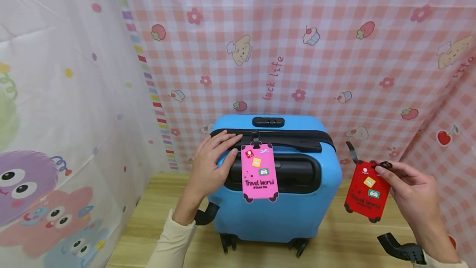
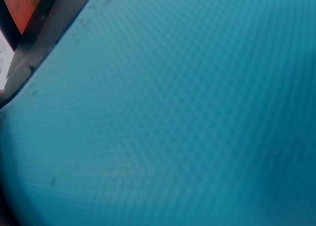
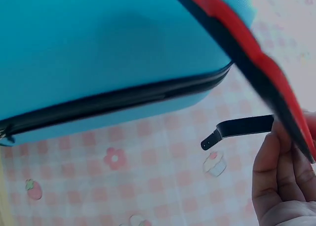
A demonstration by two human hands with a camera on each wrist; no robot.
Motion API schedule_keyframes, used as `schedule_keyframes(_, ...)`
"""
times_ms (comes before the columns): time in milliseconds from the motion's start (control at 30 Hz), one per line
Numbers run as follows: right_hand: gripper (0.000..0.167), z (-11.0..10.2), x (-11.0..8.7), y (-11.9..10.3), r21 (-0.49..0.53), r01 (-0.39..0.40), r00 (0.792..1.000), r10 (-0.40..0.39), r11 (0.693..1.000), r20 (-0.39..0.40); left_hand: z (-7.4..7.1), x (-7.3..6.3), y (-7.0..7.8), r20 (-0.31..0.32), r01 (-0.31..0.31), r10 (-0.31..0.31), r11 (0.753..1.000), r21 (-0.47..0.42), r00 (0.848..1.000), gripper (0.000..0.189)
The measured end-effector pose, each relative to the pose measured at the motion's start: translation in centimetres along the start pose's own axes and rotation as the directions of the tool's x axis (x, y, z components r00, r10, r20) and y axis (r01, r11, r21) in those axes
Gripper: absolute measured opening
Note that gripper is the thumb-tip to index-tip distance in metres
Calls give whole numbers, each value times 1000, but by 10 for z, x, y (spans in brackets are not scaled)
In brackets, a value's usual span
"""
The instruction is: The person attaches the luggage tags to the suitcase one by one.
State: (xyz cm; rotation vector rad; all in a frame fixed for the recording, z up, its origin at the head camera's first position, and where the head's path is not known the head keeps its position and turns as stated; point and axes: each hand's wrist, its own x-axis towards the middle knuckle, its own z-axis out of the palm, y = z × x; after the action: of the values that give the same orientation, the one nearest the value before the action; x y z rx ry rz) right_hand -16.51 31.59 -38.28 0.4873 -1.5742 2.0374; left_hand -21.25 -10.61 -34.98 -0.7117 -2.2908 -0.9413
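Note:
A light-blue suitcase [image 1: 269, 220] stands upright on its wheels. A pink luggage tag [image 1: 259, 173] hangs from its black top handle [image 1: 293, 144] by a short black strap. My left hand [image 1: 212, 164] rests on the left end of the suitcase's top, its fingers extended over the handle's end, beside the pink tag. To the suitcase's right, my right hand [image 1: 418, 195] pinches a red luggage tag [image 1: 366, 191] near its upper corner. That tag's black strap [image 3: 247, 126] sticks out loose in the right wrist view. The left wrist view shows mostly the blue shell [image 2: 173, 112].
The suitcase stands on a wood-grain surface [image 1: 148, 222]. Behind it hangs a pink checked cloth [image 1: 282, 44], and a white cartoon-printed cloth [image 1: 74, 94] hangs at the left. A black recessed side grip [image 1: 297, 173] sits below the handle.

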Motion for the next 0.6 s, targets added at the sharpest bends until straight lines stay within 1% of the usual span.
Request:
schedule_keyframes(100, 22, 8, 3, -5, 43, 15, 1000, -15, 999, 8, 0, 0, 0, 1, -1, 1, 1000, 3, 1000, 38)
schedule_keyframes(233, 21, 18, 6, -12, 1, 34, 999, -34, 999, -10, 0, 0, 0, 3, 3, -3, 1000, 4, 1000, 38)
schedule_keyframes(333, 22, 23, 9, -15, 46, 68, 997, -70, 997, 28, 0, -1, 1, 3, 4, -4, 1000, 3, 1000, 38)
schedule_keyframes(467, 26, 29, 13, -19, 142, 100, 989, -114, 985, 93, 0, -1, 1, 2, 9, -9, 1000, 2, 1000, 37)
schedule_keyframes(600, 28, 37, 15, -22, 179, 128, 981, -151, 975, 124, 0, 0, 0, 4, 16, -16, 1000, 2, 1000, 37)
